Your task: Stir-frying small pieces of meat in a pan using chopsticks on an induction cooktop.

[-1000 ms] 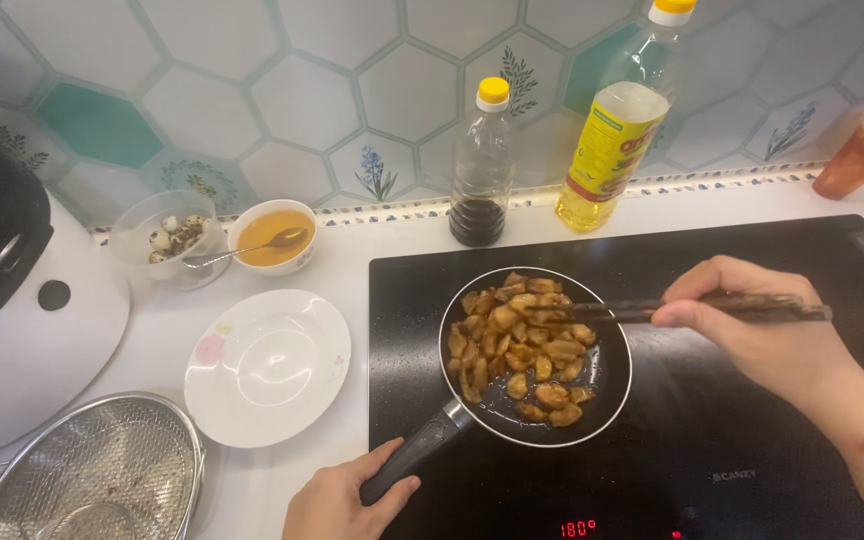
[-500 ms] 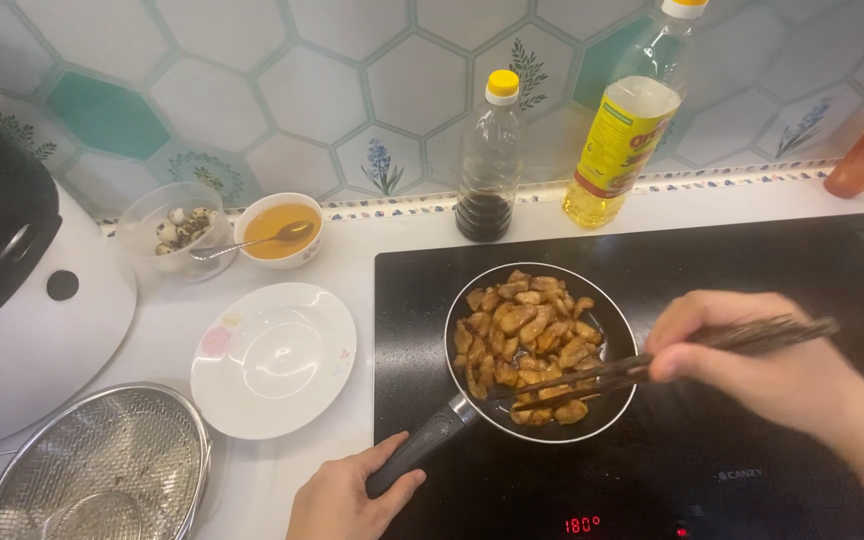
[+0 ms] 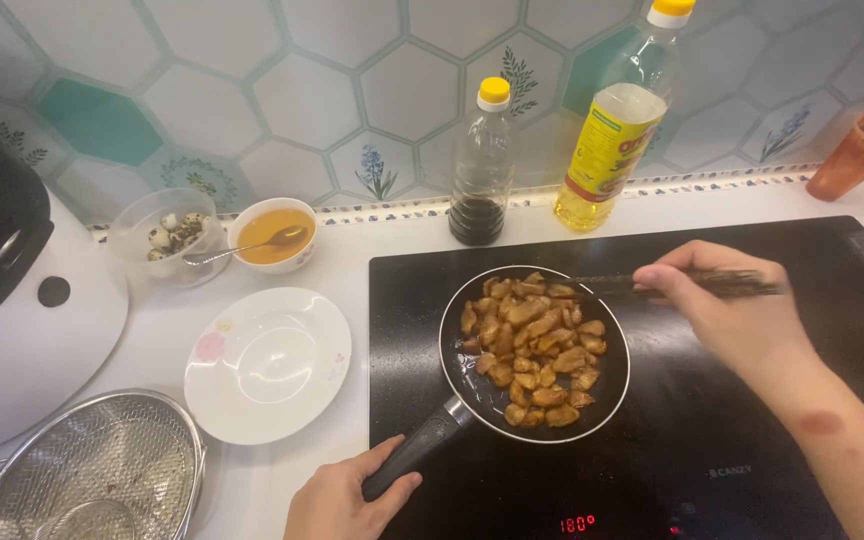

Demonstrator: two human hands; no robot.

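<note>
A small black frying pan (image 3: 535, 352) sits on the dark glass cooktop (image 3: 752, 400), toward its left half, filled with browned, glazed chunks of food (image 3: 532, 345). Its black handle (image 3: 417, 450) runs down and to the left, off the pan's lower edge, straight into the left hand (image 3: 337, 500). That hand sits at the bottom of the view, fingers curled shut around the end of the handle, thumb lying along its right side.

The right hand (image 3: 727, 310) is just to the right of the pan, above the cooktop, its forearm running off toward the lower right corner. Its fingers are drawn together and clamped on a pair of dark chopsticks (image 3: 652, 287), which lie nearly level. Their tips reach left over the pan's upper right rim, close to the topmost pieces of food; whether they touch the food cannot be told.

On the white counter (image 3: 392, 240) left of the cooktop lies a white plate (image 3: 268, 365). Behind it stand a small bowl of orange sauce (image 3: 272, 235) with a spoon in it, and a clear bowl of speckled eggs (image 3: 167, 235). A wire strainer (image 3: 82, 470) sits at the lower left. Behind the pan, against the tiled wall, stand a bottle of dark sauce (image 3: 479, 165) and a taller bottle of yellow oil (image 3: 617, 125).
</note>
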